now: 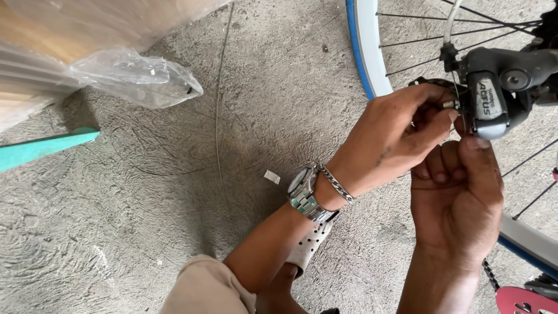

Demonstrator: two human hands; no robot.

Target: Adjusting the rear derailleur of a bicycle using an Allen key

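The grey rear derailleur [494, 93] hangs beside the white, blue-tyred wheel rim [365, 52] at the upper right, and your left hand [401, 136] pinches the small metal cable fitting [449, 104] on its side, grip clenched on it; your right hand [459, 197] props the derailleur body from below, thumb against the casing, though whether that grip truly closes you cannot tell. Keep the body steady with the right and turn the fitting in small, even twists. Below lies rough grey concrete floor [116, 232], a loose thin wire [218, 116] on it, crumpled clear plastic [139, 75] at upper left
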